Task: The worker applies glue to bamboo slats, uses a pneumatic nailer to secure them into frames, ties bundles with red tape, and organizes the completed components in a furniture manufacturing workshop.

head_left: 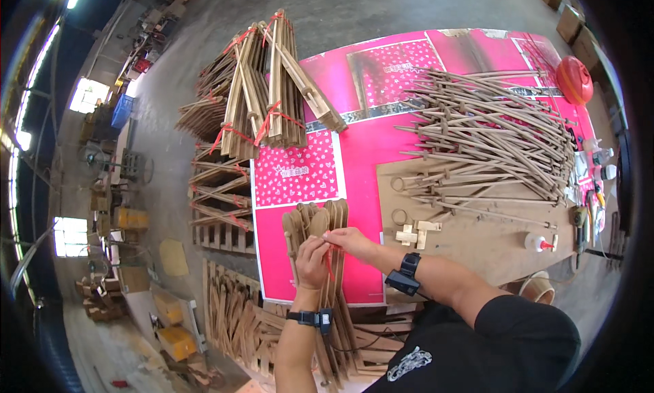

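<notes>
A bundle of flat wooden slats with rounded ends (336,216) lies across the near left edge of the pink table, its long ends running down toward me. My left hand (313,262) rests on the bundle, fingers bent together around the red tie (329,262). My right hand (353,243) comes in from the right, thumb and fingers pinched on the same tie. The two hands almost touch above the slats. The part of the tie between the fingertips is mostly hidden.
Tied slat bundles (272,100) are piled at the table's far left. A heap of thin wooden sticks (490,134) covers the right side, near a red ball of twine (575,80). Small wood blocks (417,235) and a glue bottle (535,242) lie on brown board (470,250). Loose slats (238,311) lie lower left.
</notes>
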The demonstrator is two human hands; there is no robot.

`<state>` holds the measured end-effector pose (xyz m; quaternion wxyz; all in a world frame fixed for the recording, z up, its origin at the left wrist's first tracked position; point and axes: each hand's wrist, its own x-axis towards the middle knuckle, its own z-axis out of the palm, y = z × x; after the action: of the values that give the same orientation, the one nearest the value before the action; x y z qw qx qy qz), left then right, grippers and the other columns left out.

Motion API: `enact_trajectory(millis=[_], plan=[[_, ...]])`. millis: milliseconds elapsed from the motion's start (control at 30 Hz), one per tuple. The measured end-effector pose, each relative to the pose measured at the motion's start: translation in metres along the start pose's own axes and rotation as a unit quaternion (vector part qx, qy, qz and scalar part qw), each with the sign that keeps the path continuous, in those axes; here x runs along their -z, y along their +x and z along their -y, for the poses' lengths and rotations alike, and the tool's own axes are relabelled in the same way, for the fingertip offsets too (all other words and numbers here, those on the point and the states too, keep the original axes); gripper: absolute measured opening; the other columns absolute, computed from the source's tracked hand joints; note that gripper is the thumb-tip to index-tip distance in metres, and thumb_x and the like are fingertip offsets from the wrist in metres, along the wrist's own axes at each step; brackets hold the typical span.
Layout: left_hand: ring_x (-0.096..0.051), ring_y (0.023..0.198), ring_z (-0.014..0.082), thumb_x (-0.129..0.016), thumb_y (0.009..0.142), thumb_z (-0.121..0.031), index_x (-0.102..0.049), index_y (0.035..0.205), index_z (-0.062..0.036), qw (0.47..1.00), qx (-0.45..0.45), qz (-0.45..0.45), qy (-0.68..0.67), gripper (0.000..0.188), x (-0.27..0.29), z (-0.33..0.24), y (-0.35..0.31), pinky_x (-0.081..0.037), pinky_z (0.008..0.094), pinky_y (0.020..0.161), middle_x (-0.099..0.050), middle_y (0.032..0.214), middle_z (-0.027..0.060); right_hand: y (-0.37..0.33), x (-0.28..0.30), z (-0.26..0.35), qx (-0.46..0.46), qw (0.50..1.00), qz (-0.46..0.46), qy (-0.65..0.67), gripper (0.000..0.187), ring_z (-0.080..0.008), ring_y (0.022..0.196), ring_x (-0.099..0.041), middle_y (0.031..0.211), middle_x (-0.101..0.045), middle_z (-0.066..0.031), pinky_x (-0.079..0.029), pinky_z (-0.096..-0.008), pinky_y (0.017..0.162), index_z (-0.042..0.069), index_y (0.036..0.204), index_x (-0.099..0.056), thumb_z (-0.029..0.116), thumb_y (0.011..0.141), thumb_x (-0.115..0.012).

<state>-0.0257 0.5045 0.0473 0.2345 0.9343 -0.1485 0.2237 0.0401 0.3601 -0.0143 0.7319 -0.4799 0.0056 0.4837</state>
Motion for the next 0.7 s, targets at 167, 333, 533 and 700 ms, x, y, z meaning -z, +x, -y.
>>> enact_trajectory(millis=[167, 333, 533, 700], plan=[[-0.064, 0.109, 0.0325, -0.076, 0.082, -0.001, -0.075, 0.095, -0.0059, 0.992, 0.095, -0.088, 0.008, 0.015, 0.004, -0.003, -0.023, -0.053, 0.0421, 0.094, -0.07, 0.111, 0.0122, -0.02, -0.01, -0.001, 0.025, 0.981, -0.096, 0.168, 0.027, -0.009, 0.086, -0.06, 0.091, -0.069, -0.0001, -0.047, -0.0295, 0.076, 0.003, 0.104, -0.075, 0.029, 0.1, -0.067], [-0.065, 0.095, 0.0196, -0.072, 0.091, -0.004, -0.074, 0.098, 0.0006, 0.906, 0.368, -0.117, -0.172, 0.008, 0.009, 0.006, -0.05, -0.052, 0.0321, 0.085, -0.071, 0.103, 0.0099, -0.026, 0.0, -0.02, 0.023, 0.978, -0.152, 0.142, 0.027, -0.0095, 0.084, -0.058, 0.09, -0.068, 0.0002, -0.043, -0.0269, 0.076, 0.003, 0.106, -0.075, 0.028, 0.1, -0.067], [-0.067, 0.086, 0.0146, -0.069, 0.096, -0.008, -0.074, 0.101, 0.0042, 0.764, 0.537, -0.177, -0.311, 0.014, 0.006, 0.025, -0.034, -0.053, 0.0277, 0.08, -0.074, 0.094, 0.0085, -0.023, 0.008, -0.019, 0.078, 0.972, -0.187, 0.117, 0.027, -0.0086, 0.083, -0.056, 0.091, -0.068, 0.0003, -0.042, -0.027, 0.078, 0.004, 0.106, -0.076, 0.028, 0.1, -0.066], [-0.07, 0.082, 0.0158, -0.07, 0.096, -0.008, -0.073, 0.102, 0.0063, 0.638, 0.595, -0.181, -0.453, 0.016, 0.0, 0.036, -0.023, -0.057, 0.0273, 0.076, -0.074, 0.094, 0.01, -0.024, 0.005, -0.01, 0.076, 0.97, -0.203, 0.11, 0.026, -0.0094, 0.086, -0.056, 0.093, -0.069, -0.0009, -0.043, -0.0287, 0.083, 0.004, 0.104, -0.075, 0.028, 0.102, -0.063]])
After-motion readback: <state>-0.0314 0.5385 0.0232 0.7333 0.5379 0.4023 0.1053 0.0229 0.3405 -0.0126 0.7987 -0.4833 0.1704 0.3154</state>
